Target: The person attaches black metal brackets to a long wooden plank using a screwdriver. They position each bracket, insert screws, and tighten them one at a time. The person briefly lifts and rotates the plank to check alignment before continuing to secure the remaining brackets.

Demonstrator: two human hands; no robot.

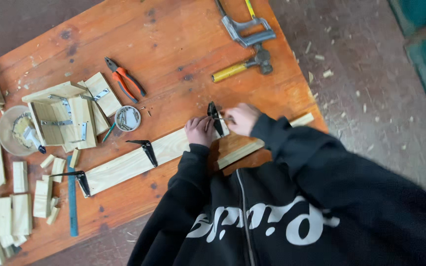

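Inspecting centre frame, we find the left hand (199, 130) closed on a black bracket (215, 118), steadying it upright on the long plank (139, 160); the right hand (241, 118) pinches a small fastener or tool against it.

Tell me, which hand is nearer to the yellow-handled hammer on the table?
The right hand. It is just below the hammer, beside the black bracket on the plank. The left hand sits on the bracket's other side, lower and farther from the hammer.
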